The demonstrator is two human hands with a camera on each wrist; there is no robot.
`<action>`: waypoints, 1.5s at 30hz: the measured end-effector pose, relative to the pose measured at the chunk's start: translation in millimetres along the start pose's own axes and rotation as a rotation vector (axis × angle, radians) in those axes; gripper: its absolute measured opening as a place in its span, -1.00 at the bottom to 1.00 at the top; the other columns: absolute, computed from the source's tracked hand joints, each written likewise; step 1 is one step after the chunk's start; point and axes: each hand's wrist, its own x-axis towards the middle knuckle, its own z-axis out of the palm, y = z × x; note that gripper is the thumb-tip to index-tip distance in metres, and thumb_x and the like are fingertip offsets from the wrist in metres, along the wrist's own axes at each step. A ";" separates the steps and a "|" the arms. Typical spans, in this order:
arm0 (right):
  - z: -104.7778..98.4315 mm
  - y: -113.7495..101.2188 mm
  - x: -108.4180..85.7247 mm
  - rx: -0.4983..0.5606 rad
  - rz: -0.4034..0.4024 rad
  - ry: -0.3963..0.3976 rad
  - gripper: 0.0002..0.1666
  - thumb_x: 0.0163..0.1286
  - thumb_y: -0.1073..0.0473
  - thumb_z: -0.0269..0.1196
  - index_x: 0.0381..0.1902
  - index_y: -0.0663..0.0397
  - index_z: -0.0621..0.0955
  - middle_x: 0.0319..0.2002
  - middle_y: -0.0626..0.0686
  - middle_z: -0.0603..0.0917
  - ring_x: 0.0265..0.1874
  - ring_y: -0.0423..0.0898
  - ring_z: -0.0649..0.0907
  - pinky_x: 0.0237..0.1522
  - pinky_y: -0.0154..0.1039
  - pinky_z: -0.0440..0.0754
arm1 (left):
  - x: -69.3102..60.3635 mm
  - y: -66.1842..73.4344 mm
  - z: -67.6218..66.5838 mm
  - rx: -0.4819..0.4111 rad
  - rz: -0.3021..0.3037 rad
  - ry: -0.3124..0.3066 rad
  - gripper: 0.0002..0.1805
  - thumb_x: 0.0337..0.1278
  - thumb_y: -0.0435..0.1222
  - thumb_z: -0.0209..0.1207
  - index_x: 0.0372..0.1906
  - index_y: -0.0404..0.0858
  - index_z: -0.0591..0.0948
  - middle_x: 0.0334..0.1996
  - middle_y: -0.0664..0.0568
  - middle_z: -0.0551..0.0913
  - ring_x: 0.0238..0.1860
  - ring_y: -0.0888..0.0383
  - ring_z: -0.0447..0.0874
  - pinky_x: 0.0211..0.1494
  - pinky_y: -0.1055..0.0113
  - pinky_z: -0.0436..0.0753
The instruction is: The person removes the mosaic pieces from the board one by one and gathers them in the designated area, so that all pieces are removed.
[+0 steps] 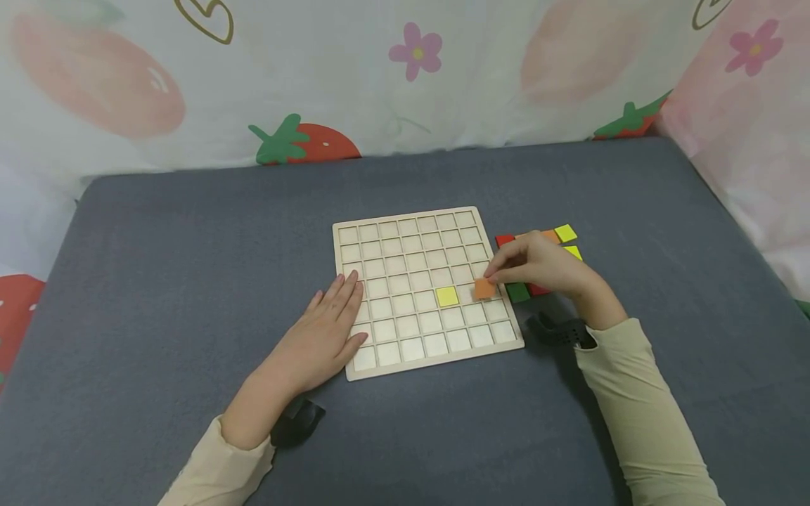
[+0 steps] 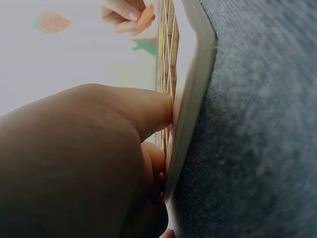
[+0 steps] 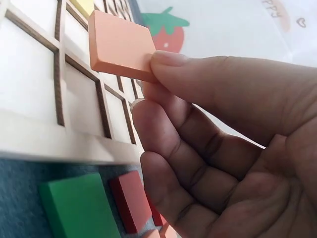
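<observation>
A pale wooden grid board (image 1: 405, 218) with square recesses lies on the dark cloth. One yellow square tile (image 1: 447, 296) sits in a recess right of the board's middle. My right hand (image 1: 544, 266) pinches an orange square tile (image 3: 124, 44) by one edge between thumb and fingertip; the tile is tilted and held above the board near its right side. Along the board's left edge rests my left hand (image 1: 325, 337), its fingers stretched flat over the frame and outer recesses. The left wrist view shows the thumb (image 2: 153, 109) touching the board's rim.
Right of the board lie loose tiles, partly hidden by the right hand: a green tile (image 1: 517, 292), a red tile (image 1: 505, 239), a yellow tile (image 1: 566, 233) and several others. A printed curtain (image 1: 474, 105) hangs behind the table (image 1: 209, 232).
</observation>
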 end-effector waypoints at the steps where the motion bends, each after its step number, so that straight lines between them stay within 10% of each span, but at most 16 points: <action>1: -0.9 0.1 -0.6 -0.003 0.004 0.006 -0.92 0.21 0.35 0.32 -0.33 0.25 0.72 -0.33 0.11 0.70 -0.35 -0.14 0.65 -0.26 -0.29 0.60 | 0.0 0.3 -0.1 -0.001 -0.002 -0.002 -0.27 0.39 -0.12 -0.06 0.44 -0.44 0.00 0.48 -0.21 -0.13 0.47 -0.09 -0.24 0.42 -0.06 -0.01; 20: -14.0 7.2 -8.9 0.089 0.055 0.020 -0.87 0.22 0.35 0.31 -0.29 0.35 0.69 -0.29 0.12 0.70 -0.30 -0.08 0.65 -0.23 -0.21 0.63 | -1.9 -0.1 1.1 -0.013 -0.021 -0.020 -0.27 0.39 -0.13 -0.07 0.44 -0.44 -0.03 0.48 -0.21 -0.17 0.47 -0.10 -0.27 0.41 -0.10 -0.04; 45: -43.1 25.6 -34.5 -0.039 0.111 0.061 -0.85 0.25 0.31 0.29 -0.26 0.31 0.70 -0.30 0.09 0.71 -0.30 -0.15 0.66 -0.19 -0.25 0.61 | -0.2 3.1 -5.6 -0.049 -0.030 -0.096 -0.26 0.43 -0.14 -0.14 0.47 -0.40 -0.16 0.48 -0.20 -0.28 0.47 -0.07 -0.39 0.42 -0.09 -0.13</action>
